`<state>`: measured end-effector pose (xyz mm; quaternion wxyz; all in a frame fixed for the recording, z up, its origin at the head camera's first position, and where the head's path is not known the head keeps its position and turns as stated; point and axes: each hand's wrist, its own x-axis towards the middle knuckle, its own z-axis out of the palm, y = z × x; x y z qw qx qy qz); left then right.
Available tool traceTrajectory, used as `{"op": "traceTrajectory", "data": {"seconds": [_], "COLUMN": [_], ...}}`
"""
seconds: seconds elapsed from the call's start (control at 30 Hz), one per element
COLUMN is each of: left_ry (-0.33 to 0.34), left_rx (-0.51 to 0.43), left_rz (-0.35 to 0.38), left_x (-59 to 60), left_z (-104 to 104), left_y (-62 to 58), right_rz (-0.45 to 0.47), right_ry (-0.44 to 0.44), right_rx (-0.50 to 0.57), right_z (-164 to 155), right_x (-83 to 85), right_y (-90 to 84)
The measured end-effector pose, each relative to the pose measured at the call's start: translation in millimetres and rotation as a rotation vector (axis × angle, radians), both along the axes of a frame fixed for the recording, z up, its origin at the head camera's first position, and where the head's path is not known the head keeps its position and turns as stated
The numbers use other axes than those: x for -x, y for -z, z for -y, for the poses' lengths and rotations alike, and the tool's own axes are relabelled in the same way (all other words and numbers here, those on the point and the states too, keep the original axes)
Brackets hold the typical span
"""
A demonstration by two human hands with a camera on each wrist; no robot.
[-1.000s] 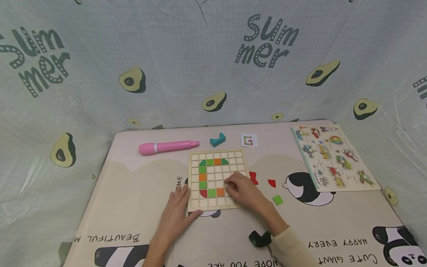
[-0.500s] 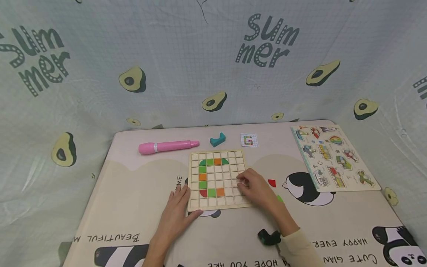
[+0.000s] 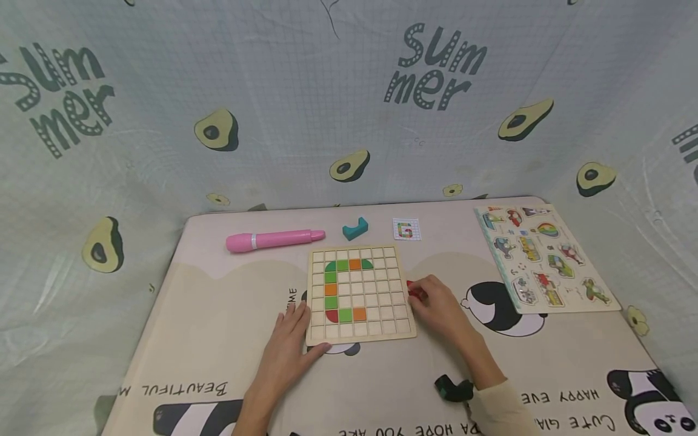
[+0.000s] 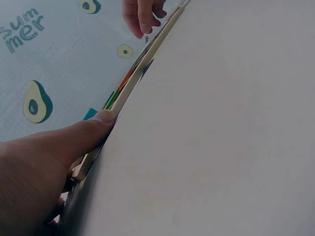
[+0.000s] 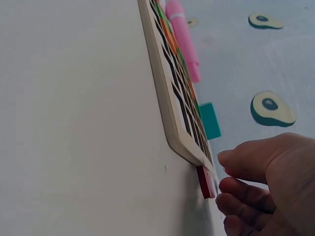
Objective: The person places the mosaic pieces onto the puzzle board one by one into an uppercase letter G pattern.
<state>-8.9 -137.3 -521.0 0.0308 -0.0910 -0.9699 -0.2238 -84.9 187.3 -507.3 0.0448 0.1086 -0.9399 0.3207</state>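
Pink marker: a pink marker (image 3: 275, 240) is lying at the far left of the table (image 3: 218, 315), well apart from both hands.

Left hand: the left hand (image 3: 286, 348) is resting flat against the near-left corner of the wooden grid board (image 3: 357, 293), fingers straight and together, thumb pressing the board's edge in the left wrist view, holding nothing.

Board: the grid is carrying a partial letter in green and orange tiles with a red corner piece, running down its left columns; the squares to the right are sitting unfilled.

Teal block and pattern card: a teal block (image 3: 355, 228) and a small pattern card (image 3: 406, 229) are lying just beyond the board's far edge.

Red piece: a red piece (image 3: 412, 288) is lying on the table just beside the board's right edge; in the right wrist view it appears to be touching that edge, though the angle is steep.

Right hand: the right hand (image 3: 442, 306) is closing its curled fingertips on the red piece, seemingly pinching it.

Step in hand: picking up the next tile, by the look of it, with the board being steadied.

Next move: lifting the red piece clear, turning its curve to suit, and seating it squarely in an open cell near the letter's lower right.

Picture puzzle: a vehicle picture puzzle (image 3: 545, 257) is lying at the far right, untouched.
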Motion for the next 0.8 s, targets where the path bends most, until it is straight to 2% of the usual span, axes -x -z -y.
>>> {"op": "traceTrajectory", "data": {"seconds": [0.2, 0.5, 0.8], "left_ry": [0.0, 0.002, 0.007], "left_rx": [0.004, -0.002, -0.009], "left_rz": [0.008, -0.002, -0.031], "left_x": [-0.3, -0.5, 0.5], "left_z": [-0.9, -1.1, -0.6], "left_y": [-0.5, 0.7, 2.7], "right_rz": [0.013, 0.034, 0.042], "right_ry": [0.025, 0.009, -0.003], "right_rx": [-0.038, -0.077, -0.07], "right_z": [-4.6, -5.9, -5.5], "right_x": [0.2, 0.7, 0.0], "right_y": [4.5, 6.6, 6.6]}}
